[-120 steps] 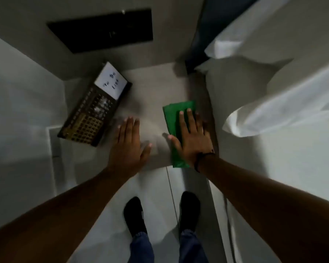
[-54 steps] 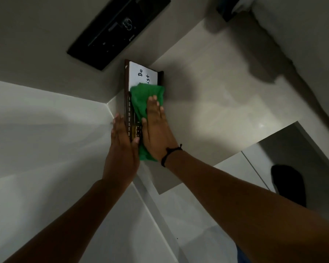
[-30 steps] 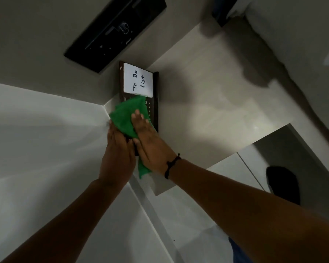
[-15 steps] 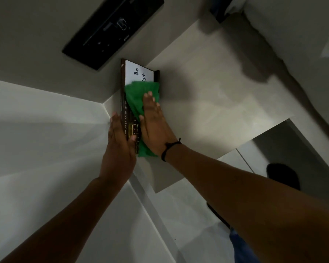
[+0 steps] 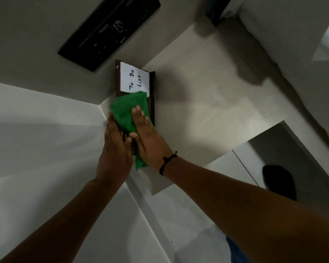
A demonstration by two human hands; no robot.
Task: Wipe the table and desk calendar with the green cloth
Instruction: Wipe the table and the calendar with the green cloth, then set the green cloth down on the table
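Green cloth (image 5: 128,109) slid down, note (image 5: 134,79) uncovered; right hand (image 5: 150,139) flat atop; left hand (image 5: 115,149) fingers steadying desk calendar (image 5: 152,103)

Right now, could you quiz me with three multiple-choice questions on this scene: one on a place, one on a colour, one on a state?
1. Where does the cloth lie?
A. on the floor
B. on the calendar
C. on the bed

2. What colour is the cloth?
A. green
B. red
C. white

3. How is the right hand?
A. clenched in a fist
B. lifted clear of the cloth
C. flat, pressing the cloth

Answers: 1 B, it covers the calendar below the "To Do List" note. 2 A, it is plainly green. 3 C, the fingers lie spread on it, while the left hand steadies the calendar's edge.
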